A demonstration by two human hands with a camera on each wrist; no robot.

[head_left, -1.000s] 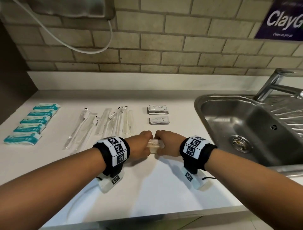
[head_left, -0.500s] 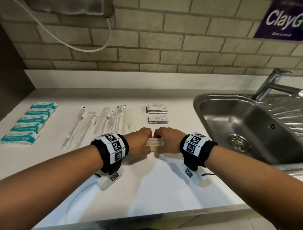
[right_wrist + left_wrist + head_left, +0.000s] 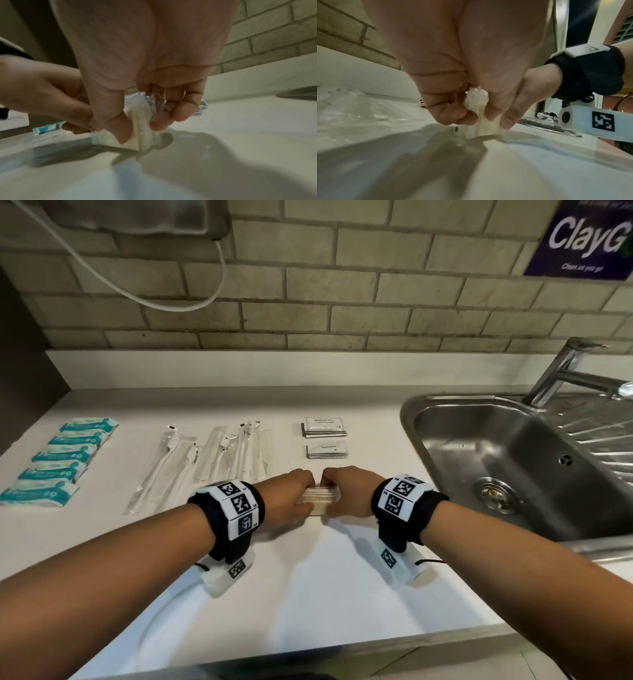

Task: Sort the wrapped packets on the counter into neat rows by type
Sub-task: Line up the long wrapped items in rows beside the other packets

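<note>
The small stack of clear-wrapped packets [image 3: 320,497] stands on its edge on the white desk [image 3: 308,594], just in front of the toothpaste sachets [image 3: 327,451] & shampoo sachets [image 3: 324,427]. What could go wrong: the wraps look slick & thin, so if one hand lets go first the stack may fan out or tip over, I think. A push too far fwd could bump the toothpaste pile & mess it up. The steel sink [image 3: 513,467] is near on the right, so a packet that slides that way could drop in. Now the grip. The left hand [image 3: 291,496] has its fingers curled & pinches the left end of the stack, thumb at the front. The right hand [image 3: 349,494] does the same at the right end, thumb at the front & fingertips [image 3: 158,121] behind. Both hands are clenched on it, not wide open, w/ the stack's bottom edge touching the desk. Off to the left lie the teal tissue packs [image 3: 58,462] in a row & the wrapped toothbrushes [image 3: 202,463] side by side, well apart from the hands.
</note>
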